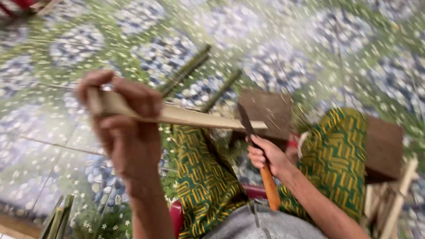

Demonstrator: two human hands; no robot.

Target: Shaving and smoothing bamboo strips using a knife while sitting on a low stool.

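The left hand [126, 128] was raised at the left of the view, fingers wrapped tight round the near end of a pale split bamboo strip [195, 118], which ran level across the lap to the right; the right hand [268, 157] was closed on the orange handle of a knife [252, 137], its dark blade standing upright against the strip's far end, above a brown wooden block [268, 110]; the strip looked light, stiff and splintery, best gripped well back from the blade; green bamboo sticks [186, 71] lay beyond on the pebble-patterned floor [310, 44]; green-and-yellow patterned trousers [203, 177] covered both knees.
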